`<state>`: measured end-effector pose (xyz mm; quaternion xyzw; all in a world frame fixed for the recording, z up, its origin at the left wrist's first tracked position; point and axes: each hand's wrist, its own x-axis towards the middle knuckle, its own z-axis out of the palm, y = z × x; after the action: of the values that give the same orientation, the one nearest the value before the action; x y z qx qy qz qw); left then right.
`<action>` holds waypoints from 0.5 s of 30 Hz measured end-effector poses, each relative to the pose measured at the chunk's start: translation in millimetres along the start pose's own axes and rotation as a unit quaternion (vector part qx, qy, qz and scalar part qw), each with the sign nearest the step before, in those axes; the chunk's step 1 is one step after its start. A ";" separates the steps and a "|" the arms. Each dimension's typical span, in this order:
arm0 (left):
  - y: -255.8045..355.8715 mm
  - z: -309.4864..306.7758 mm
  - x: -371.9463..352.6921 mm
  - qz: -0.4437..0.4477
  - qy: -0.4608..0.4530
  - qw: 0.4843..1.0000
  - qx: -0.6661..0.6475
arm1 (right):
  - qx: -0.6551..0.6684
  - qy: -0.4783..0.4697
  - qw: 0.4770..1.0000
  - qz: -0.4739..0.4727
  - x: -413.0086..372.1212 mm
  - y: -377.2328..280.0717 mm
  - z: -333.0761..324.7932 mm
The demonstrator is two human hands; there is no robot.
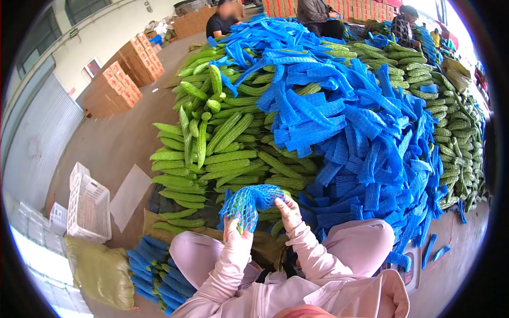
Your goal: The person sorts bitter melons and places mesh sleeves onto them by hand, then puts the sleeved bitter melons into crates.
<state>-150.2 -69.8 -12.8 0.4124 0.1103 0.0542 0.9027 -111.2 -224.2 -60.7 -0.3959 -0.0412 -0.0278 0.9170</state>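
Observation:
A blue foam net sleeve (256,194) arches between my two hands, its mesh stretched wide on the left. My left hand (233,229) is closed around its lower left end, where green shows through the mesh, a bitter melon by its look. With fingers pinched, my right hand (289,210) grips the other end of the sleeve. Just beyond my hands lies a heap of bare green bitter melons (230,166). Loose blue net sleeves (366,132) are piled high ahead and to the right. By my left knee, several sleeved bitter melons (158,273) lie stacked side by side.
White plastic crates (89,208) and a stuffed yellowish sack (101,270) stand at the left. Cardboard boxes (112,91) are stacked farther back. More bitter melons (461,143) lie at the right. Other people (221,22) sit beyond the pile.

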 end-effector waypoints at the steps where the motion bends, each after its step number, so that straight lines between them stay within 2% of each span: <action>1: -1.4 2.1 2.2 0.003 0.005 1.000 -0.002 | 0.031 0.007 0.999 -0.021 -0.7 -1.4 6.4; 3: -4.7 6.5 6.8 -0.077 0.060 0.987 -0.128 | 0.074 0.048 0.996 0.006 -6.4 2.6 15.9; 4: -7.1 9.1 6.9 -0.081 0.073 0.982 -0.153 | 0.012 0.050 0.998 0.019 -3.6 19.3 4.7; 5: -7.0 11.5 6.4 -0.080 0.075 0.982 -0.153 | 0.008 0.056 0.998 -0.012 -2.1 22.7 12.1; 9: 2.4 25.6 5.3 -0.103 0.042 0.981 -0.156 | -0.059 0.066 0.995 0.054 -4.0 23.7 -3.3; 11: 8.0 21.1 6.5 -0.100 0.034 0.984 -0.144 | -0.148 0.105 0.983 0.029 7.6 29.2 -27.2; 15: 21.9 17.3 0.3 -0.094 0.061 0.990 -0.087 | -0.101 0.166 0.981 -0.016 19.4 5.1 -38.4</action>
<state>-145.8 -68.0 14.7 0.3160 0.1979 0.0034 0.9279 -89.5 -249.0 -88.7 -0.4758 0.1081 -0.1117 0.8657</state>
